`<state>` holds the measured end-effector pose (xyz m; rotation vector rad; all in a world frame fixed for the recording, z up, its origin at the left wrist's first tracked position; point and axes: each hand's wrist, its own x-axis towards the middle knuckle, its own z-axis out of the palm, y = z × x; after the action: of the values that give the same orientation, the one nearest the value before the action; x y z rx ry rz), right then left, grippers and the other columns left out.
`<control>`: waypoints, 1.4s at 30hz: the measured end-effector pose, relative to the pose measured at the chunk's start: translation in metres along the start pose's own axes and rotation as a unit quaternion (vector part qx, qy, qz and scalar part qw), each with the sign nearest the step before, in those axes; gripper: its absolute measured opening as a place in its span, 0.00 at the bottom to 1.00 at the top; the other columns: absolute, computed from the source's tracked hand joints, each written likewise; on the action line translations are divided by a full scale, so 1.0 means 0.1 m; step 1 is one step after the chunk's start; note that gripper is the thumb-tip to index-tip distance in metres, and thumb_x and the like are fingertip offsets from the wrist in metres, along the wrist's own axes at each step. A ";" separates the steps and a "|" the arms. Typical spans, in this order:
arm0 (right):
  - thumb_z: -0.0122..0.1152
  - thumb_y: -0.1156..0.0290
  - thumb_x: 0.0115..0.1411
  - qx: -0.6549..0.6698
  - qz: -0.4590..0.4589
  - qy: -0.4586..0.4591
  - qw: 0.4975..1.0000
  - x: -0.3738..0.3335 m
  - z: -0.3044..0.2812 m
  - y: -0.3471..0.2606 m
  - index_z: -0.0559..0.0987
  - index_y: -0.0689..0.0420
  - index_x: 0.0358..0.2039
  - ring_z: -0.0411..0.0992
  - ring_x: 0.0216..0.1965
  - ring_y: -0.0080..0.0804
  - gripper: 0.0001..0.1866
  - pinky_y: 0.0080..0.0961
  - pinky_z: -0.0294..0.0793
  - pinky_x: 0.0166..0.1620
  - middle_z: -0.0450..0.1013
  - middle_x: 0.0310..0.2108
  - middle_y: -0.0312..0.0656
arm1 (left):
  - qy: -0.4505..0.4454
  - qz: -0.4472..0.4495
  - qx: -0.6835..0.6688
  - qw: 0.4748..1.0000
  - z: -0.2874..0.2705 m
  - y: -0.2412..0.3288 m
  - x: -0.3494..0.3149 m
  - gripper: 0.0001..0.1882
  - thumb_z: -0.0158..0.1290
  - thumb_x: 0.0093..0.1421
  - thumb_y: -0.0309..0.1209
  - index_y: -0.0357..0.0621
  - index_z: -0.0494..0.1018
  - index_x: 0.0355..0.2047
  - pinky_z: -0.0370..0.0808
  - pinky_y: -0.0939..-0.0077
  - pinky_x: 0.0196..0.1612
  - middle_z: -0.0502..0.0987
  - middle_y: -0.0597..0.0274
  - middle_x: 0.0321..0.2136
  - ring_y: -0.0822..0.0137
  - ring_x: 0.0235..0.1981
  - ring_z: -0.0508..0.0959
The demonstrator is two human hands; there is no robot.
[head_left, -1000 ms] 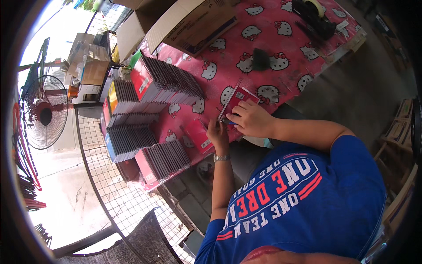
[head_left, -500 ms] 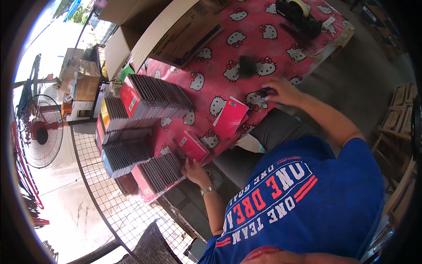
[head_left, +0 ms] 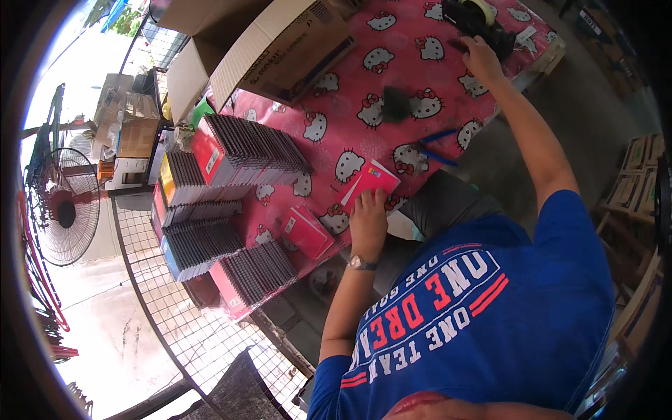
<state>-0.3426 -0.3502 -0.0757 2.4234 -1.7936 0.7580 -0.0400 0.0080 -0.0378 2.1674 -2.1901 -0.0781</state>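
Note:
My left hand [head_left: 369, 222] lies over the near edge of a thin red notebook [head_left: 373, 180], its fingers curled onto the cover and its thumb hidden. At the far right of the table, my right hand [head_left: 481, 61] has its fingers closed at a dark thing, too unclear to name, beside a black tape dispenser [head_left: 495, 35]. Blue-handled pliers [head_left: 439, 147] lie on the table between the two hands. To the left of my left hand is another red notebook [head_left: 306, 231], flat near the table edge.
Stacks of spiral-bound notebooks [head_left: 252, 150] fill the table's left side. Behind them stands an open cardboard box [head_left: 290, 59]. A dark fuzzy clump [head_left: 396, 104] lies on the pink patterned tablecloth [head_left: 336, 105]. A fan [head_left: 66, 210] and wire mesh [head_left: 150, 280] are at the left.
My right hand has let go of the pliers and moved away toward the tape dispenser. My left hand has shifted right from beside the notebook stack onto the thin red notebook.

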 end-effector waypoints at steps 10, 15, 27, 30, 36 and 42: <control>0.50 0.71 0.59 0.559 0.109 -0.240 0.786 -0.96 -0.41 -1.53 0.76 0.60 0.49 0.68 0.53 0.30 0.18 0.28 0.66 0.56 0.71 0.54 0.42 | 0.110 -0.065 0.000 0.992 -0.25 -0.48 0.07 0.16 0.50 0.54 0.27 0.42 0.70 0.44 0.64 0.51 0.52 0.75 0.50 0.37 0.47 0.42 0.74; 0.52 0.57 0.64 0.559 -0.101 -0.145 0.810 -2.13 -0.37 -2.54 0.65 0.63 0.62 0.66 0.59 0.38 0.30 0.32 0.63 0.61 0.69 0.56 0.55 | 0.165 -0.076 -0.034 0.983 -0.10 -0.27 0.13 0.16 0.50 0.55 0.28 0.42 0.69 0.45 0.63 0.50 0.55 0.74 0.48 0.39 0.44 0.46 0.71; 0.59 0.75 0.59 0.513 -0.242 -0.218 0.794 -1.46 -0.47 -2.32 0.80 0.56 0.41 0.74 0.41 0.39 0.10 0.32 0.73 0.43 0.73 0.37 0.46 | 0.171 0.041 -0.123 0.977 -0.13 -0.29 0.14 0.12 0.53 0.56 0.25 0.41 0.71 0.42 0.62 0.50 0.60 0.74 0.54 0.35 0.51 0.42 0.73; 0.59 0.80 0.57 0.530 -0.235 -0.239 0.779 -1.43 -0.45 -2.35 0.80 0.55 0.43 0.74 0.40 0.35 0.13 0.29 0.74 0.43 0.72 0.33 0.42 | 0.169 0.048 -0.125 0.977 -0.17 -0.27 0.15 0.12 0.53 0.55 0.25 0.41 0.71 0.41 0.62 0.51 0.60 0.74 0.54 0.35 0.52 0.41 0.73; 0.59 0.79 0.57 0.563 -0.242 -0.270 0.742 -1.40 -0.47 -2.38 0.80 0.57 0.41 0.74 0.37 0.38 0.11 0.29 0.74 0.41 0.72 0.34 0.42 | 0.178 0.032 -0.128 0.975 -0.16 -0.27 0.16 0.11 0.54 0.55 0.24 0.41 0.72 0.39 0.63 0.53 0.60 0.74 0.55 0.34 0.53 0.40 0.74; 0.60 0.73 0.58 0.537 -0.227 -0.308 0.751 -1.38 -0.49 -2.33 0.79 0.61 0.36 0.74 0.36 0.44 0.07 0.33 0.73 0.39 0.74 0.34 0.46 | 0.197 0.032 -0.143 0.969 -0.16 -0.22 0.17 0.10 0.54 0.56 0.25 0.42 0.71 0.39 0.64 0.53 0.60 0.75 0.56 0.32 0.52 0.39 0.74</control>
<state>-0.1793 -0.1343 -0.0281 4.0159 -0.6568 1.2498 -0.0167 -0.0093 -0.0234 1.7775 -1.8903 0.0354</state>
